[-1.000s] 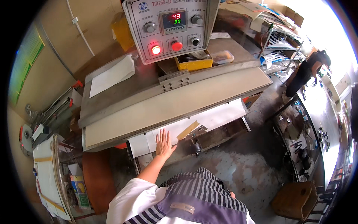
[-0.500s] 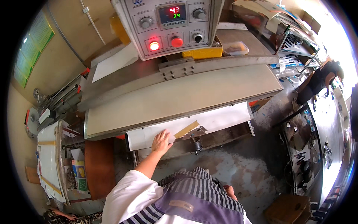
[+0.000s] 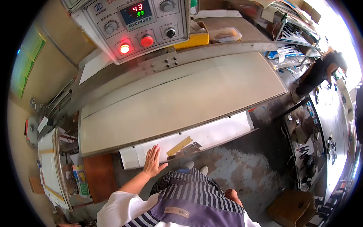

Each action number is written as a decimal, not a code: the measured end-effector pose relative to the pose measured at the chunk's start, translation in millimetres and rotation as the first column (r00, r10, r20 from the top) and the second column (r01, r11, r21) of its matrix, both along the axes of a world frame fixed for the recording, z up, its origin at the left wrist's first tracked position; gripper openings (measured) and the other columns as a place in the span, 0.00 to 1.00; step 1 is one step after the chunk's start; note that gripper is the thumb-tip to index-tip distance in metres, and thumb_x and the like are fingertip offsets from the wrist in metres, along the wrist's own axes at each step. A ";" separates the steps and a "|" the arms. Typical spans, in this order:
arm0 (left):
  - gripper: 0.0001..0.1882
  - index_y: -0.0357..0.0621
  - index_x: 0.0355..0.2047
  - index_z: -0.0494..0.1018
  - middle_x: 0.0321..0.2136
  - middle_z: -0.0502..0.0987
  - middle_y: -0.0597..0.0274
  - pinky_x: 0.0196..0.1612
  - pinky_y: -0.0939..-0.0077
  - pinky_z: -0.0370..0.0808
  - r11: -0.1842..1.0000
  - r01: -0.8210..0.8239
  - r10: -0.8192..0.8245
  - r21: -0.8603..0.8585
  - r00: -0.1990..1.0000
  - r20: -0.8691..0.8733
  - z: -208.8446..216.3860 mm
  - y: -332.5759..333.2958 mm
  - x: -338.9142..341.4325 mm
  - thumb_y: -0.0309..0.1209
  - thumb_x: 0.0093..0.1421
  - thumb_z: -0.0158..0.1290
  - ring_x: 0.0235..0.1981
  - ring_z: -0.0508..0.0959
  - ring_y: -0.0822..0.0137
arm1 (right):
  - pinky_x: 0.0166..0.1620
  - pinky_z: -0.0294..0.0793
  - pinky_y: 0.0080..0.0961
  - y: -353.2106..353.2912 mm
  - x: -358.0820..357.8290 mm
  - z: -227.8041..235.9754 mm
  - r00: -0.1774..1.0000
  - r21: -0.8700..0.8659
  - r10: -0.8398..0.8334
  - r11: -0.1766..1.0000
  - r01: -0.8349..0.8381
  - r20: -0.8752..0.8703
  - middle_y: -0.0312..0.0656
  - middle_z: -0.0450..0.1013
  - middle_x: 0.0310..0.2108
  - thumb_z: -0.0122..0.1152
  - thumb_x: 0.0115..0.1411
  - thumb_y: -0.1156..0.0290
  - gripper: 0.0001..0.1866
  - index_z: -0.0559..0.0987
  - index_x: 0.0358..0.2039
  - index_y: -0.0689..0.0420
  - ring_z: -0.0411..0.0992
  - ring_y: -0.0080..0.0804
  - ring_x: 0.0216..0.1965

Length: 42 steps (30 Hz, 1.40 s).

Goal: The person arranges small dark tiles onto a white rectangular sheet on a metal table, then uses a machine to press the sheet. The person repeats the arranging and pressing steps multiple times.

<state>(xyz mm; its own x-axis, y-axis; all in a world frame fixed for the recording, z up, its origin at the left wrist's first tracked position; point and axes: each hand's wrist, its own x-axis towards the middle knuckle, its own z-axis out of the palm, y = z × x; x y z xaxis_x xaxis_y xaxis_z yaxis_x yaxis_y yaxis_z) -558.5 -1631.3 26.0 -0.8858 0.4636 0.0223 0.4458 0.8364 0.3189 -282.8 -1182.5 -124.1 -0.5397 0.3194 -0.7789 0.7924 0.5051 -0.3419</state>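
My left hand (image 3: 152,162) is open, its fingers stretched out and the thumb apart. It is over the near edge of a long white-covered panel (image 3: 215,132), left of a strip of yellowish tape (image 3: 179,146) and a metal bracket (image 3: 191,149). Whether the palm touches the panel I cannot tell. Above the panel lies a wide beige plate (image 3: 181,98) of a press-like machine, with a long dark line across its far part. My right hand (image 3: 232,195) hangs beside my striped apron (image 3: 189,187); its fingers are mostly hidden.
A control box (image 3: 136,28) with dials, a lit display and a glowing red lamp stands above the plate. Behind are a yellow box (image 3: 194,39) and a clear plastic tub (image 3: 227,34). To the right, a person (image 3: 321,73) is beside a white bench (image 3: 334,128). A cardboard box (image 3: 291,206) sits on the floor.
My left hand has drawn back toward me, spreading its fingers. The white-covered panel's near edge now hides the metal frame beneath it. My view has shifted, and a dark line shows on the plate.
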 end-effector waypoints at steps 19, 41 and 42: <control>0.32 0.46 0.61 0.63 0.61 0.63 0.59 0.65 0.46 0.53 0.913 -0.396 0.366 -0.097 0.901 -0.234 16.2 -9.3 -281.6 0.42 0.59 0.59 0.63 0.62 0.59 | 0.49 0.77 0.36 -64.0 -4.0 -1.1 0.989 0.051 -0.114 0.992 0.119 -0.089 0.51 0.80 0.36 0.62 0.52 0.58 0.19 0.83 0.41 0.55 0.79 0.45 0.43; 0.09 0.40 0.41 0.72 0.19 0.66 0.69 0.21 0.79 0.77 0.370 0.288 -0.781 0.883 0.612 0.127 361.3 481.9 -120.5 0.33 0.71 0.47 0.17 0.70 0.77 | 0.53 0.73 0.43 127.6 -20.1 97.4 0.757 -0.148 -0.444 0.891 0.430 -0.479 0.52 0.77 0.46 0.60 0.60 0.54 0.28 0.73 0.57 0.54 0.74 0.51 0.50; 0.09 0.40 0.42 0.70 0.19 0.66 0.68 0.21 0.79 0.77 0.235 0.292 -0.864 0.927 0.500 0.062 385.5 519.1 -99.8 0.33 0.71 0.46 0.17 0.69 0.77 | 0.57 0.70 0.41 148.6 -26.9 138.6 0.712 -0.130 -0.402 0.905 0.406 -0.575 0.52 0.74 0.52 0.63 0.59 0.51 0.34 0.69 0.61 0.53 0.70 0.50 0.56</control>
